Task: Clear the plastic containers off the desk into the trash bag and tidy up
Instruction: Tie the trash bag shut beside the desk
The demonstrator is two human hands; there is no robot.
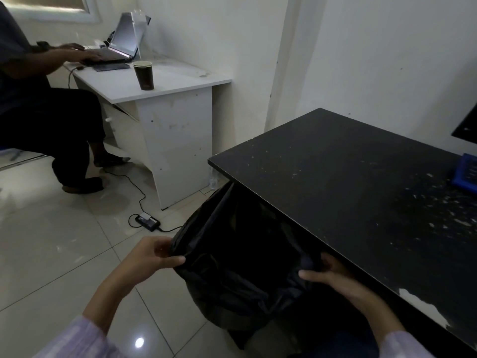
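Observation:
A black trash bag (240, 257) hangs open beside the left edge of a black desk (348, 182). My left hand (152, 257) pinches the bag's left rim. My right hand (333, 275) grips the right rim, close under the desk edge. The bag's inside is dark and I cannot tell what lies in it. No plastic containers show on the black desk; its top carries only white specks and chipped paint.
A blue object (467, 174) lies at the desk's right edge. A white desk (165, 81) at the back left holds a laptop (121, 45) and a dark paper cup (144, 74); a seated person (38, 99) types there. A power adapter (148, 221) and cable lie on the tiled floor.

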